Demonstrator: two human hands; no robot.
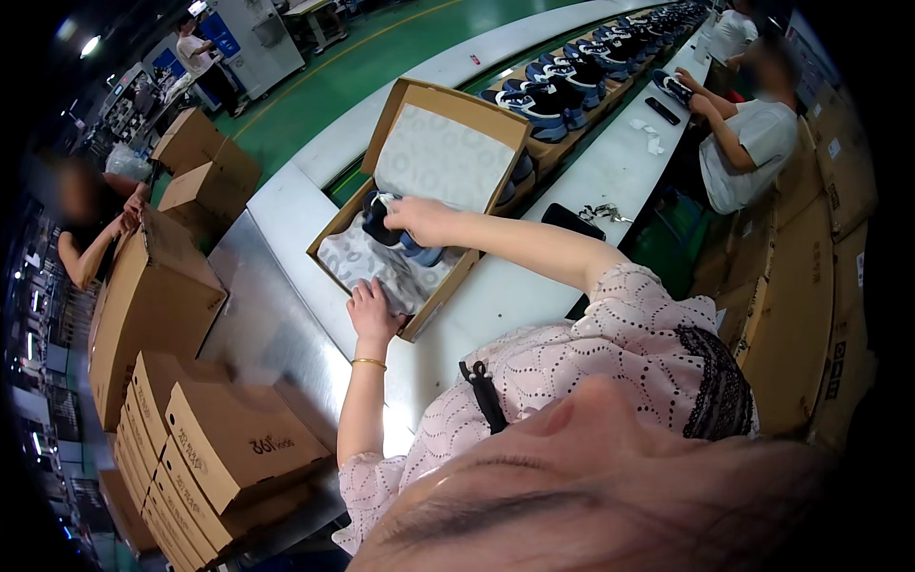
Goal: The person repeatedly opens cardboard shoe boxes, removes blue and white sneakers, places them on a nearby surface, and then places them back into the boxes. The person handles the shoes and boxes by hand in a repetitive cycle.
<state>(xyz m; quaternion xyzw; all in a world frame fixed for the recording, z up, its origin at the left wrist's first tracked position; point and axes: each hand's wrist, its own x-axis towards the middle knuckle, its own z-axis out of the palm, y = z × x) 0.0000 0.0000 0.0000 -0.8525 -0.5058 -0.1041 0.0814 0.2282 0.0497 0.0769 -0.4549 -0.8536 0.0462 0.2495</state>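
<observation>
An open brown shoebox (445,303) lies in front of me, lined with patterned white tissue paper (351,254). My right hand (419,221) reaches into it from the right and grips a dark blue and black sneaker (379,225), part of which the hand covers. A lighter blue part of a shoe (425,255) shows below that hand; I cannot tell if it belongs to the same sneaker. At the box's near end, my left hand (374,310) rests on the tissue with its fingers stretched out. More tissue lies inside the raised lid (443,157).
Sneakers (543,100) line the conveyor beyond the box. On the white ledge (534,276) lie a black phone (572,221) and keys (606,214). Stacked shoeboxes (243,443) and a large carton (157,310) stand left. Co-workers sit at right and stand at left.
</observation>
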